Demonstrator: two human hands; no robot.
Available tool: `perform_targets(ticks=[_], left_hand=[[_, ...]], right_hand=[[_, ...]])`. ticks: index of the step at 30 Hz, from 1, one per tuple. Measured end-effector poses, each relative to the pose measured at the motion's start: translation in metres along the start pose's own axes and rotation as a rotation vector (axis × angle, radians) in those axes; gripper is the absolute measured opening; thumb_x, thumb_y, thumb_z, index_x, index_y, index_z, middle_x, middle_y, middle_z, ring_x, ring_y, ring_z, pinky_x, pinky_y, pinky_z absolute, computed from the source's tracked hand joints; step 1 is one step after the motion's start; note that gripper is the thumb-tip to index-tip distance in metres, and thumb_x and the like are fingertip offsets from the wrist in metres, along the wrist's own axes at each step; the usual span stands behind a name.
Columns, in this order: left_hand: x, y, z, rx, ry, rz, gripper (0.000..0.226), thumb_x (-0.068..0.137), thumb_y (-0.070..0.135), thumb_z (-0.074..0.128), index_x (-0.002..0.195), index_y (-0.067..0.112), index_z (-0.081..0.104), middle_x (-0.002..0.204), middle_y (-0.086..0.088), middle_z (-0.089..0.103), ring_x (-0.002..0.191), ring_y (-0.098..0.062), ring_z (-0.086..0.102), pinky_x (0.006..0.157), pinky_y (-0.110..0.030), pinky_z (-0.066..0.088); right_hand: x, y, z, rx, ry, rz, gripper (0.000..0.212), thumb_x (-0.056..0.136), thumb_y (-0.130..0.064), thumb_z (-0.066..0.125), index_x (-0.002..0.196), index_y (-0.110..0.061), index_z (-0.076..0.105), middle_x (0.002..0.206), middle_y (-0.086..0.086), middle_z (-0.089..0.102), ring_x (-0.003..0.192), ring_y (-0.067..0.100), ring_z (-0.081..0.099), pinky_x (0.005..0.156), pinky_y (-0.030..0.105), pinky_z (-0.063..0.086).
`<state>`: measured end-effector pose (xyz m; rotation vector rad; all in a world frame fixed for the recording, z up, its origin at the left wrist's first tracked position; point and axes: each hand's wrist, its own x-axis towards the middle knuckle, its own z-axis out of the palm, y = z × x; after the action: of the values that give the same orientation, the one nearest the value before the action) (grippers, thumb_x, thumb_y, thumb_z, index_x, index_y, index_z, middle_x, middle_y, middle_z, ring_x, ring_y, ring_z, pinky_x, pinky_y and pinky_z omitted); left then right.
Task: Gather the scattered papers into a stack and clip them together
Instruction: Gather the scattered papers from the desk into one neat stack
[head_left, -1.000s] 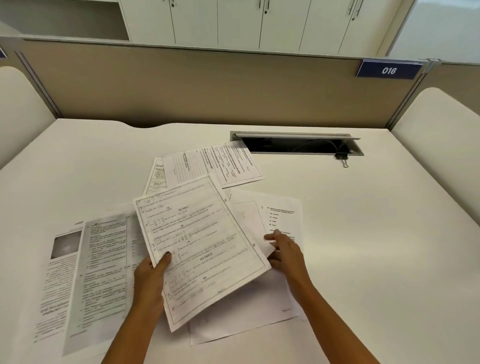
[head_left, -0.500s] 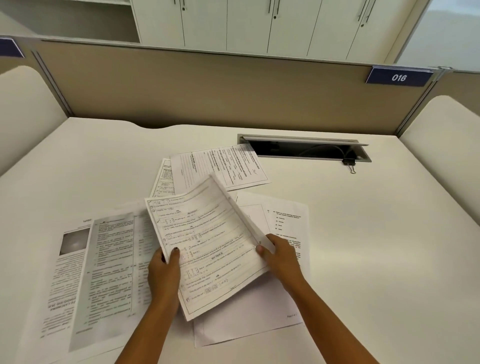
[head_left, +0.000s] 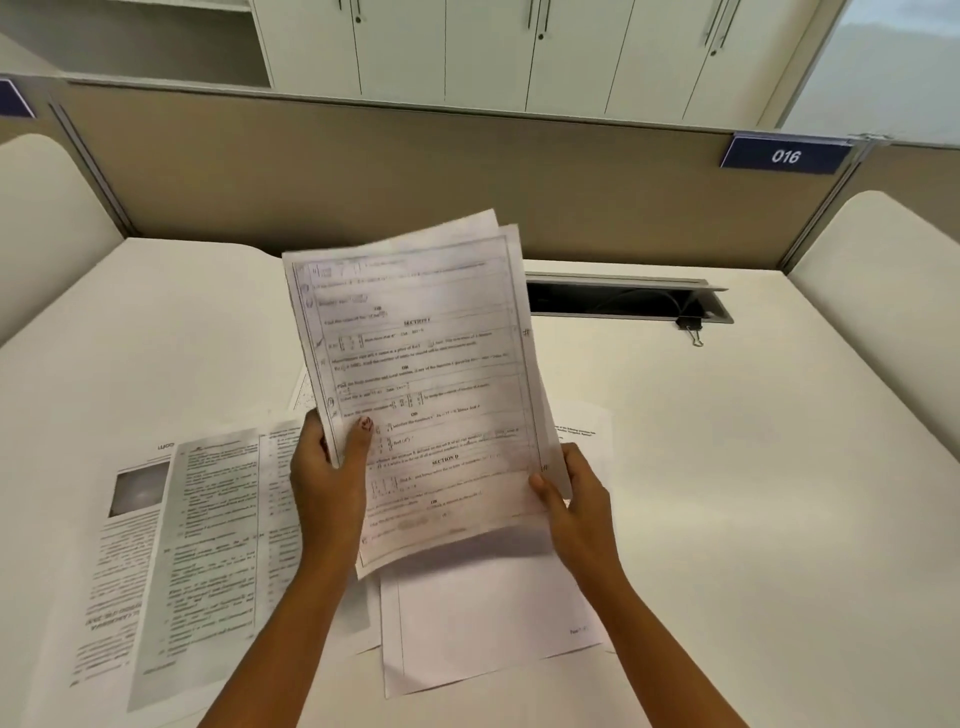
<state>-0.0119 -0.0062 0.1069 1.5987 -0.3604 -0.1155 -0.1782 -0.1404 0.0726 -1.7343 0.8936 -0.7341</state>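
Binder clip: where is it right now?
Head view, far right of the desk: the binder clip sits at the right end of the cable slot, untouched.

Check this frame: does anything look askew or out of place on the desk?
Yes. The held sheets between the left hand and right hand are fanned, top edges misaligned. More loose pages lie skewed and overlapping on the desk. The binder clip sits apart by the cable slot.

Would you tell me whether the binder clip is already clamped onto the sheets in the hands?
No, the binder clip lies on the desk by the cable slot, apart from the held sheets.
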Motion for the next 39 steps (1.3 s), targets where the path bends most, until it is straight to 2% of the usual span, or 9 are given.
perform_targets(ticks=[4, 9, 12, 15, 19, 25, 31, 34, 39], left_hand=[[0.002, 0.021, 0.008, -0.002, 0.069, 0.195, 0.029, 0.091, 0.030, 0.059, 0.112, 0.012, 0.053, 0.108, 0.000, 0.065, 0.098, -0.010, 0.064, 0.077, -0.025, 0.057], [0.001, 0.034, 0.014, 0.015, 0.168, 0.379, 0.015, 0.094, 0.032, 0.052, 0.105, 0.032, 0.042, 0.101, 0.022, 0.057, 0.089, 0.001, 0.061, 0.073, -0.017, 0.054], [-0.001, 0.035, 0.014, -0.011, 0.169, 0.447, 0.014, 0.097, 0.025, 0.049, 0.107, 0.034, 0.043, 0.102, 0.021, 0.057, 0.095, -0.003, 0.060, 0.079, -0.019, 0.052], [-0.005, 0.031, 0.015, 0.036, 0.147, 0.466, 0.019, 0.099, 0.030, 0.043, 0.117, 0.023, 0.043, 0.110, 0.004, 0.060, 0.096, -0.014, 0.063, 0.077, -0.022, 0.054], [-0.010, 0.025, 0.016, 0.061, 0.153, 0.433, 0.018, 0.100, 0.025, 0.042, 0.117, 0.023, 0.044, 0.104, 0.012, 0.059, 0.089, 0.000, 0.060, 0.073, -0.015, 0.052], [-0.016, 0.036, 0.015, -0.003, 0.165, 0.421, 0.022, 0.100, 0.024, 0.041, 0.113, 0.008, 0.048, 0.092, 0.009, 0.057, 0.079, -0.001, 0.058, 0.064, -0.010, 0.048], [-0.017, 0.008, 0.017, 0.022, -0.064, 0.187, 0.033, 0.099, 0.038, 0.031, 0.118, 0.012, 0.038, 0.096, 0.002, 0.058, 0.078, -0.002, 0.061, 0.055, -0.014, 0.051], [-0.023, -0.006, 0.018, 0.109, -0.100, 0.078, 0.028, 0.098, 0.031, 0.040, 0.121, 0.017, 0.040, 0.114, 0.000, 0.055, 0.094, -0.017, 0.060, 0.070, -0.026, 0.054], [-0.029, -0.013, 0.015, 0.135, -0.118, 0.018, 0.037, 0.095, 0.027, 0.046, 0.131, 0.018, 0.042, 0.122, 0.003, 0.053, 0.098, -0.014, 0.055, 0.079, -0.030, 0.052]], right_hand=[[0.006, -0.019, -0.002, -0.018, 0.095, -0.123, 0.024, 0.091, -0.013, 0.059, 0.110, -0.022, 0.048, 0.102, -0.016, 0.060, 0.097, 0.009, 0.060, 0.075, 0.011, 0.053], [0.006, -0.033, -0.001, 0.048, 0.152, -0.161, 0.035, 0.088, -0.011, 0.064, 0.105, -0.032, 0.041, 0.106, -0.006, 0.059, 0.098, 0.022, 0.058, 0.082, 0.030, 0.056], [0.002, -0.037, 0.002, 0.115, 0.148, -0.149, 0.039, 0.086, -0.012, 0.065, 0.106, -0.033, 0.039, 0.108, -0.015, 0.054, 0.098, 0.011, 0.057, 0.080, 0.017, 0.053], [-0.002, -0.037, 0.004, 0.188, 0.119, -0.121, 0.035, 0.089, -0.008, 0.060, 0.101, -0.033, 0.040, 0.106, -0.020, 0.053, 0.090, 0.008, 0.060, 0.069, 0.008, 0.053], [-0.009, -0.042, 0.003, 0.210, 0.145, -0.150, 0.029, 0.093, -0.003, 0.050, 0.097, -0.029, 0.040, 0.103, -0.015, 0.054, 0.090, -0.008, 0.060, 0.069, 0.007, 0.053], [-0.013, -0.051, 0.002, 0.254, 0.194, -0.203, 0.034, 0.094, -0.004, 0.049, 0.102, -0.035, 0.037, 0.106, -0.021, 0.050, 0.092, -0.020, 0.053, 0.075, 0.002, 0.050], [-0.010, -0.027, 0.012, 0.199, 0.107, -0.122, 0.025, 0.098, -0.010, 0.040, 0.106, -0.033, 0.037, 0.113, -0.013, 0.053, 0.101, 0.009, 0.061, 0.085, 0.025, 0.055], [-0.010, -0.016, 0.016, 0.157, 0.098, -0.102, 0.030, 0.098, -0.007, 0.039, 0.107, -0.035, 0.039, 0.115, -0.003, 0.055, 0.105, 0.019, 0.060, 0.084, 0.028, 0.058], [-0.007, -0.014, 0.018, 0.133, 0.116, -0.102, 0.029, 0.097, -0.011, 0.041, 0.108, -0.038, 0.040, 0.118, -0.001, 0.055, 0.106, 0.020, 0.060, 0.084, 0.030, 0.058]])
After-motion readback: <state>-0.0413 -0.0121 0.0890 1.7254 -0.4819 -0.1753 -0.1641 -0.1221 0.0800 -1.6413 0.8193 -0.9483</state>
